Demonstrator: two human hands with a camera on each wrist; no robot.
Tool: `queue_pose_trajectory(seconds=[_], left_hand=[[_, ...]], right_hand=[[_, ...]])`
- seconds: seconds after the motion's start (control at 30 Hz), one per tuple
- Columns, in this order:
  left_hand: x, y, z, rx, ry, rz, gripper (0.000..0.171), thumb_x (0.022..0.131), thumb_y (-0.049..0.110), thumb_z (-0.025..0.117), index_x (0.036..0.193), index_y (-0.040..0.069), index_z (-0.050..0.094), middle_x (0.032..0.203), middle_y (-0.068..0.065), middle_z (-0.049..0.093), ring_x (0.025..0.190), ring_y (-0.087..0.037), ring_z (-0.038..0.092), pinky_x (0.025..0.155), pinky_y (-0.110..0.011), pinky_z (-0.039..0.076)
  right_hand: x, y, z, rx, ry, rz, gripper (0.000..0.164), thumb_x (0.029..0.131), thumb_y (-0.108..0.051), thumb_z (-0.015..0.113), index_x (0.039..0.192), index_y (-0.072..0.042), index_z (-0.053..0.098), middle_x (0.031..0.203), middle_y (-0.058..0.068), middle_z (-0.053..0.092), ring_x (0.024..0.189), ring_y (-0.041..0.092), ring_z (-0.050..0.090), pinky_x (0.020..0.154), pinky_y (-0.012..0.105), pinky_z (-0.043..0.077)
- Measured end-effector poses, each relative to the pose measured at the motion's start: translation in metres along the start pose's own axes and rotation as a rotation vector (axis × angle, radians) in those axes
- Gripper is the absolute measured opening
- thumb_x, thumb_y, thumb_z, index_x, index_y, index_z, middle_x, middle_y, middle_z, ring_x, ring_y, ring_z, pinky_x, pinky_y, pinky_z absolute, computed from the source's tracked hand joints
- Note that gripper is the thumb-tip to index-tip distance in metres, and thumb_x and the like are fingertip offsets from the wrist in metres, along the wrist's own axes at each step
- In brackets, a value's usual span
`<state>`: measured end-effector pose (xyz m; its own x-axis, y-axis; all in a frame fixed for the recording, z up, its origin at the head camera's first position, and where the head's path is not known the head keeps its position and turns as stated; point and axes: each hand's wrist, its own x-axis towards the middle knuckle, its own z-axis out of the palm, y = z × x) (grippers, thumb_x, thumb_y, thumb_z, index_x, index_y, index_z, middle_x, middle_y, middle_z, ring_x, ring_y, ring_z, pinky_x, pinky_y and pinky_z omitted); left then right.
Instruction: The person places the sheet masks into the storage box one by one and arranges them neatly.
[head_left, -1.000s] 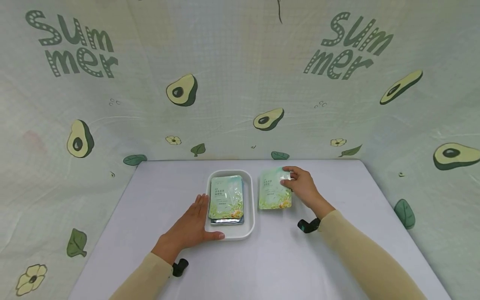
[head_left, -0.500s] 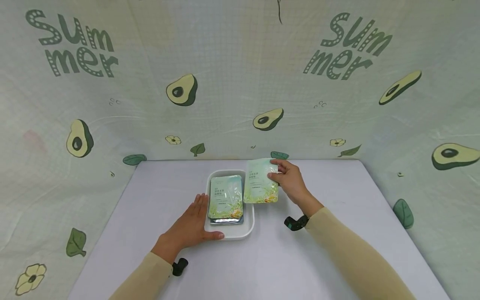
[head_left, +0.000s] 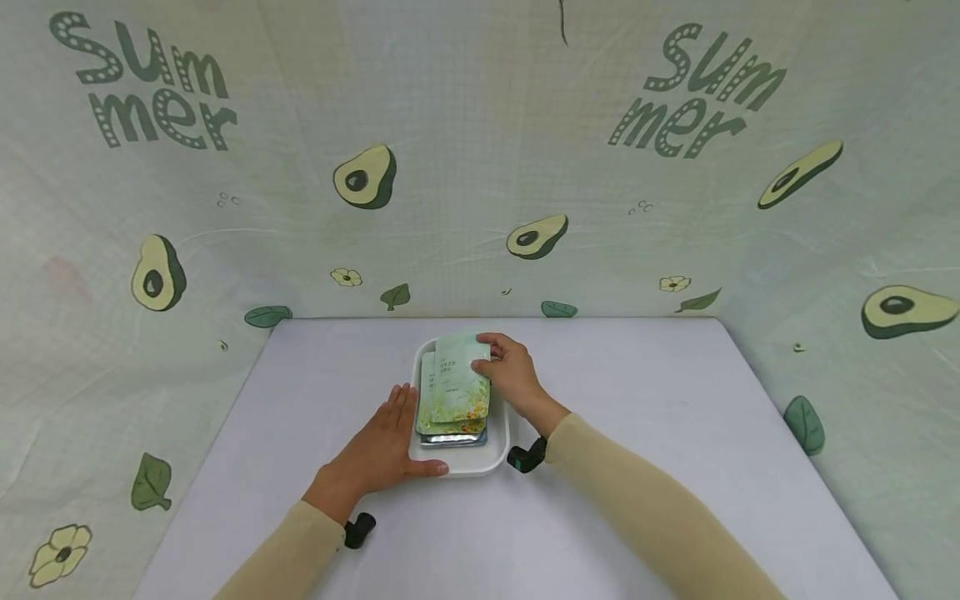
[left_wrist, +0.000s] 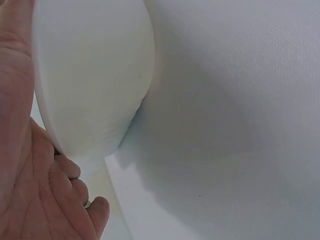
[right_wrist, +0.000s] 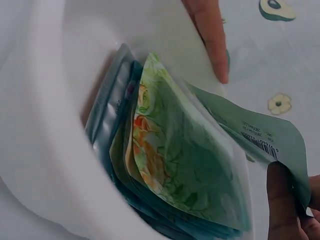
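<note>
A white tray (head_left: 495, 450) lies on the table, with a stack of flat sheet mask packets (right_wrist: 185, 155) in it. My left hand (head_left: 381, 450) rests along the tray's left side, fingers straight, thumb on the front rim. Between thumb and fingers my right hand (head_left: 517, 377) pinches the right edge of a pale green sheet mask packet (head_left: 457, 383) with a flower print. That packet overlaps the stack from above in the head view. A barcode shows on its bent back in the right wrist view. Below it, a silvery packet edge (head_left: 453, 442) sticks out at the front.
White cloth covers the table (head_left: 637, 392). Behind it hangs a pale curtain (head_left: 450, 267) printed with avocados and leaves. Black wrist cameras sit at the left wrist (head_left: 360, 531) and the right wrist (head_left: 527, 456).
My right hand has carried the green packet leftward from beside the tray to over the stack. The left hand and the tray have stayed where they were.
</note>
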<state>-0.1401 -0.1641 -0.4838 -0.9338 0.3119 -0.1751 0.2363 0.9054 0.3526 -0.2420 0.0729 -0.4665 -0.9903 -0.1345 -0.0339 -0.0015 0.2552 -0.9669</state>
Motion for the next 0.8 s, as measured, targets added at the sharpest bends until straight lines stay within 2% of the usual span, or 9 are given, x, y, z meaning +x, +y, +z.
queue_pose_trajectory(seconds=[0.2, 0.37, 0.47, 0.57, 0.8], left_hand=[[0.000, 0.002, 0.001, 0.000, 0.011, 0.007, 0.137, 0.080, 0.078, 0.075, 0.165, -0.008, 0.012, 0.174, -0.027, 0.013, 0.163, -0.043, 0.010, 0.130, -0.056, 0.024], [0.002, 0.004, 0.002, -0.008, 0.011, 0.002, 0.137, 0.080, 0.078, 0.075, 0.166, -0.008, 0.011, 0.174, -0.027, 0.013, 0.163, -0.043, 0.010, 0.130, -0.055, 0.024], [0.003, 0.007, 0.003, -0.015, 0.008, 0.005, 0.137, 0.080, 0.077, 0.076, 0.166, -0.008, 0.011, 0.174, -0.027, 0.013, 0.163, -0.043, 0.010, 0.130, -0.055, 0.024], [0.004, 0.009, 0.003, -0.013, 0.007, 0.010, 0.137, 0.080, 0.078, 0.075, 0.166, -0.008, 0.012, 0.174, -0.027, 0.014, 0.163, -0.043, 0.011, 0.130, -0.055, 0.024], [0.004, 0.011, 0.003, -0.023, 0.009, 0.004, 0.137, 0.079, 0.077, 0.077, 0.166, -0.007, 0.012, 0.174, -0.026, 0.015, 0.163, -0.043, 0.012, 0.130, -0.055, 0.025]], right_hand=[[0.002, 0.002, 0.010, -0.124, -0.014, 0.033, 0.043, 0.097, -0.009, 0.075, 0.139, -0.010, 0.066, 0.127, 0.013, 0.075, 0.114, 0.027, 0.071, 0.101, 0.045, 0.057], [0.004, 0.001, 0.007, -0.252, -0.063, 0.028, 0.046, 0.098, -0.012, 0.073, 0.143, -0.012, 0.065, 0.141, 0.018, 0.067, 0.132, 0.034, 0.063, 0.112, 0.055, 0.050], [0.005, 0.000, 0.004, -0.318, -0.094, 0.033, 0.050, 0.097, -0.012, 0.073, 0.146, -0.013, 0.063, 0.145, 0.020, 0.063, 0.136, 0.037, 0.059, 0.112, 0.058, 0.050], [0.005, 0.000, 0.000, -0.358, -0.113, 0.045, 0.054, 0.096, -0.012, 0.073, 0.149, -0.014, 0.060, 0.145, 0.021, 0.062, 0.133, 0.038, 0.060, 0.109, 0.058, 0.052], [0.000, -0.005, -0.010, -0.391, -0.091, 0.049, 0.055, 0.100, -0.016, 0.070, 0.152, -0.008, 0.055, 0.140, 0.023, 0.067, 0.129, 0.038, 0.066, 0.103, 0.055, 0.058]])
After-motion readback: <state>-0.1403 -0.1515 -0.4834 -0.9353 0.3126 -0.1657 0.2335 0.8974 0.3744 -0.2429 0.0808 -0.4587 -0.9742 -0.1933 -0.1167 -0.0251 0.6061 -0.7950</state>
